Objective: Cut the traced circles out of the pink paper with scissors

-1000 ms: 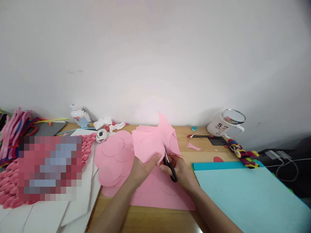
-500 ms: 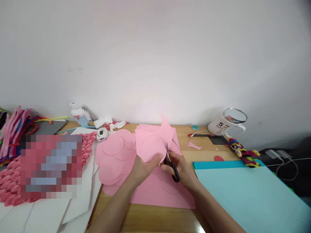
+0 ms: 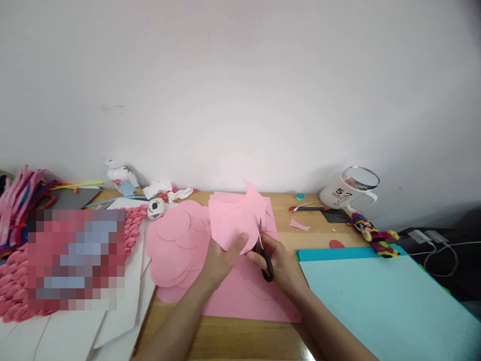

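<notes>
1. Already, cut pink circles [image 3: 171, 253] lie piled left of centre
2. Mid-frame, the left hand [image 3: 227, 255] pinches pink paper [image 3: 240, 215], its circle seemingly only part cut
3. Right hand [image 3: 276, 260] grips scissors [image 3: 267, 261], blades along that circle's edge
4. Lower centre, a larger sheet [image 3: 250, 308] shows a curved outline [image 3: 265, 297], apparently uncut

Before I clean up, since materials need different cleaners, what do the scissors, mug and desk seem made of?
Scissors: likely metal blades, from their silvery shine; black handle, probably smooth plastic. Mug: glossy white body, perhaps ceramic or enamelled metal; its shiny rim looks metallic. Desk: wood or wood-look laminate, from its grain and reflections.
</notes>
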The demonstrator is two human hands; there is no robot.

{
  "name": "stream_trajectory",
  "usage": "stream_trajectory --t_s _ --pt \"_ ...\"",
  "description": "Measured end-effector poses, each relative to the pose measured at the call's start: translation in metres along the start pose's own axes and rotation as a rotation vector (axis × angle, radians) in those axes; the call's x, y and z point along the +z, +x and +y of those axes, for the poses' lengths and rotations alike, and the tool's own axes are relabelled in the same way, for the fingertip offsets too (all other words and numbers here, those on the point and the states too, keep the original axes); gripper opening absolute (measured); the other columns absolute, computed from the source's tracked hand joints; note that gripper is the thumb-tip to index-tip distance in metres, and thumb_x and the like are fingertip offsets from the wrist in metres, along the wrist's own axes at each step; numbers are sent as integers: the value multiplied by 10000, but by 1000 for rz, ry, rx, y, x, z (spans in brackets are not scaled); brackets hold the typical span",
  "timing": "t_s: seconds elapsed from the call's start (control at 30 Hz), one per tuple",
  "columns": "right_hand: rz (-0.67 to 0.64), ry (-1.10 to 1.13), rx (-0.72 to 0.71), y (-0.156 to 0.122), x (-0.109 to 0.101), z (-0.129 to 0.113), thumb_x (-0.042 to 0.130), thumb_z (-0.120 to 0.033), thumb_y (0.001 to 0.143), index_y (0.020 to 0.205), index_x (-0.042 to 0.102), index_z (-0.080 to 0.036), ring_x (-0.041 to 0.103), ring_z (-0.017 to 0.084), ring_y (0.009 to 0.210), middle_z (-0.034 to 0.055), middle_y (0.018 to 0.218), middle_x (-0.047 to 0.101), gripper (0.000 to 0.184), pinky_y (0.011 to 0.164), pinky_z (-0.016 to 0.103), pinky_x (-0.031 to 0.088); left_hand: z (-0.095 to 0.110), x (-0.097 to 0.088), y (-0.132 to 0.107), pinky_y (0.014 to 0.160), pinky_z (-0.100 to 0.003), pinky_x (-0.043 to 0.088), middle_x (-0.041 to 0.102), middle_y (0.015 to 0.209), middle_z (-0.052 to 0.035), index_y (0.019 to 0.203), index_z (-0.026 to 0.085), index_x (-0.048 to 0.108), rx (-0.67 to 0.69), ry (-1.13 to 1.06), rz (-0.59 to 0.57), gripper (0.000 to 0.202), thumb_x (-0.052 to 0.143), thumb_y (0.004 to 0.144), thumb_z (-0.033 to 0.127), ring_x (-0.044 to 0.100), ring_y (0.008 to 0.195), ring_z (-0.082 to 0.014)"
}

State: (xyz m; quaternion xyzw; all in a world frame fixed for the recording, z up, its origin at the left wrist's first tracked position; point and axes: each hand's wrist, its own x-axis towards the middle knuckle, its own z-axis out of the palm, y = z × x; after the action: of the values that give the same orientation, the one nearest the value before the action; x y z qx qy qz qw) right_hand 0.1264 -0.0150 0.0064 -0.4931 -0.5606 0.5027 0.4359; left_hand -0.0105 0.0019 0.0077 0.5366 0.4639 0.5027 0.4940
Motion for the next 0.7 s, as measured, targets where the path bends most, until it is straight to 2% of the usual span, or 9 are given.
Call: stream_trajectory --t_s 0.17,0.27,0.37,0.7 --pt "2 -22 34 -1 1 -4 686 -480 619 632 447 -196 406 124 539 -48 560 408 371 514 231 370 4 1 -2 893 -374 462 664 1053 -88 1040 160 611 -33 52 49 364 626 718 329 592 1018 -232" --pt "-57 31 10 0 -1 1 667 -487 643 680 476 -185 437 128 587 -29 626 461 359 549 233 386 7 -1 -2 880 -376 473 672 1035 -86 1023 158 620 -48 65 60 352 638 706 312 601 1002 -235" --pt "-88 54 16 0 -3 4 663 -495 649 677 467 -178 415 114 577 -38 626 442 373 537 223 370 8 -2 -1 872 -358 479 673 1034 -84 1000 152 626 -50 78 57 330 634 708 304 603 1000 -228" --pt "-54 1 31 -1 -2 -2 651 -524 650 650 453 -186 400 108 544 -43 595 417 392 513 217 360 12 -2 -1 887 -378 472 665 1051 -102 1028 144 615 -119 60 65 407 661 665 321 589 1030 -255"
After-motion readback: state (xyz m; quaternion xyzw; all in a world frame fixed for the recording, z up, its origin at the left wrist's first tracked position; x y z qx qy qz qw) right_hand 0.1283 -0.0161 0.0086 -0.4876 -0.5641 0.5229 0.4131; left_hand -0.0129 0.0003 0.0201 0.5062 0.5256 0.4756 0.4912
